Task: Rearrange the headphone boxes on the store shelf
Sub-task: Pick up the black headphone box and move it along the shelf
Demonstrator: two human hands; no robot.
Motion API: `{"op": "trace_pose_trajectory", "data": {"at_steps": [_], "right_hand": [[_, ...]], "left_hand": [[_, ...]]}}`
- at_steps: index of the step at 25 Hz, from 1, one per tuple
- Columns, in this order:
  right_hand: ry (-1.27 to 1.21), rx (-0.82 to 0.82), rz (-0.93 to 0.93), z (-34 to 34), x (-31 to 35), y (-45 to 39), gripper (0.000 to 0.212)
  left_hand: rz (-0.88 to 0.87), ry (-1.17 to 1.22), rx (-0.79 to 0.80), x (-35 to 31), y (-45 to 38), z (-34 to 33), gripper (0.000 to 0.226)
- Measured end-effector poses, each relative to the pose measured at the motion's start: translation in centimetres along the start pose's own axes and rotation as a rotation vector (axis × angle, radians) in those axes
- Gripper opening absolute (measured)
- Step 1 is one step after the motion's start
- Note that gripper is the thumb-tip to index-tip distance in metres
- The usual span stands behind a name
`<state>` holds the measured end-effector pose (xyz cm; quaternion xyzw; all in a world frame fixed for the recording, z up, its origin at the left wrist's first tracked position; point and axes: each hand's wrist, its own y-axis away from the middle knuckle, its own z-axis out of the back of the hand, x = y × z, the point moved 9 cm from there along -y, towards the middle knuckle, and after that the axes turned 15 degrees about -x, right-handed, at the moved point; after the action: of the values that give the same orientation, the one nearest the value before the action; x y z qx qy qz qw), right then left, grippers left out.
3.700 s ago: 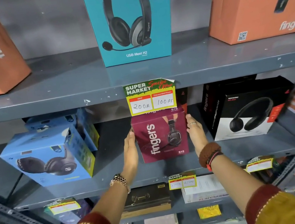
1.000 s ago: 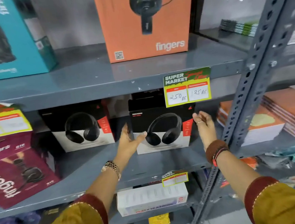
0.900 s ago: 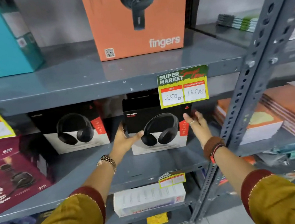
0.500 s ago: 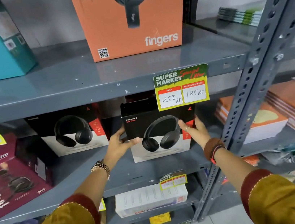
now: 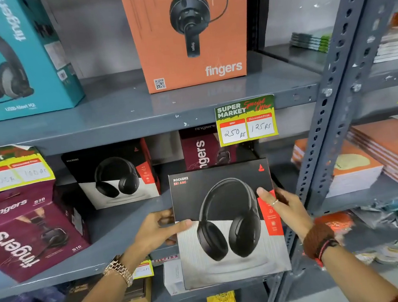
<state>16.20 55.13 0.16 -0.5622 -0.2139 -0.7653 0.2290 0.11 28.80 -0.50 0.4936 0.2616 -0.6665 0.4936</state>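
- Two hands are clasped on one black box [image 5: 228, 223] at lower centre of the frame: the left hand [image 5: 158, 229] is pressed to its left edge with the thumb laid over the front, and the right hand [image 5: 283, 206] is closed round its right edge.
- The box is held upright, face toward the camera, clear of the middle shelf [image 5: 117, 229] and out in front of its lip; a grip on opposite edges is judged to keep it square for re-seating.
- A twin black box [image 5: 113, 175] is stood further back at centre left, and a maroon box [image 5: 205, 150] is seen behind the held one, under the price tag [image 5: 246, 121].
- A second maroon box [image 5: 25, 231] is tilted at the left edge.
- Open shelf is left between the twin box and the upright post [image 5: 321, 154] at right; the post and the shelf lip are the edges to be cleared.
- Above, a teal box [image 5: 6, 57] and an orange box [image 5: 188, 29] are stood well apart.
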Motion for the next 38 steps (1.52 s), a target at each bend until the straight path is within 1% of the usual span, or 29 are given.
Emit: {"op": "trace_pose_trajectory", "data": {"at_steps": [1,4,5,7,10,11,14,18,21,23,25,28,33,35,38], "right_hand": [[0.008,0.015,0.003,-0.3,0.2,0.8,0.06],[0.002,0.065,0.015,-1.8,0.7,2.1,0.054],[0.002,0.073,0.027,-2.4,1.1,2.4,0.055],[-0.006,0.11,0.053,-4.3,2.2,2.8,0.055],[-0.015,0.186,0.106,-8.2,4.6,2.9,0.055],[-0.019,0.214,0.126,-9.6,5.4,3.0,0.055],[-0.039,0.29,0.179,-14.0,7.8,3.4,0.056],[-0.048,0.346,0.198,-19.0,9.0,4.0,0.054],[-0.036,0.398,0.187,-22.1,8.2,4.2,0.06],[0.013,0.441,0.185,-23.8,7.5,4.4,0.065],[0.037,0.44,0.182,-24.9,7.0,4.1,0.071],[0.07,0.388,0.198,-25.9,7.3,3.1,0.077],[0.158,0.304,0.254,-27.3,8.2,1.5,0.073],[0.195,0.287,0.267,-27.7,8.6,1.2,0.071],[0.194,0.296,0.259,-28.0,8.8,1.4,0.07]], "left_hand": [[0.0,0.0,-0.006,0.3,0.6,0.5,0.064],[0.015,0.004,-0.051,1.3,1.9,2.6,0.041],[0.025,0.011,-0.066,1.7,2.2,3.4,0.038],[0.042,0.03,-0.098,2.4,2.5,5.4,0.043],[0.042,0.112,-0.171,2.9,2.6,9.1,0.06],[0.031,0.132,-0.198,3.0,2.6,10.3,0.059],[-0.011,0.144,-0.259,3.2,2.3,13.5,0.038],[-0.106,0.012,-0.339,4.3,0.6,16.7,0.036],[-0.109,-0.066,-0.414,4.6,-0.9,18.5,0.049],[-0.083,-0.143,-0.466,5.0,-1.7,19.6,0.051],[-0.068,-0.18,-0.511,5.5,-2.4,20.4,0.051],[-0.053,-0.136,-0.55,5.8,-3.3,20.6,0.051],[-0.042,-0.069,-0.591,6.3,-4.7,20.4,0.061],[-0.045,-0.083,-0.583,6.4,-4.9,20.3,0.066],[-0.055,-0.06,-0.521,6.8,-4.3,19.8,0.076]]}}
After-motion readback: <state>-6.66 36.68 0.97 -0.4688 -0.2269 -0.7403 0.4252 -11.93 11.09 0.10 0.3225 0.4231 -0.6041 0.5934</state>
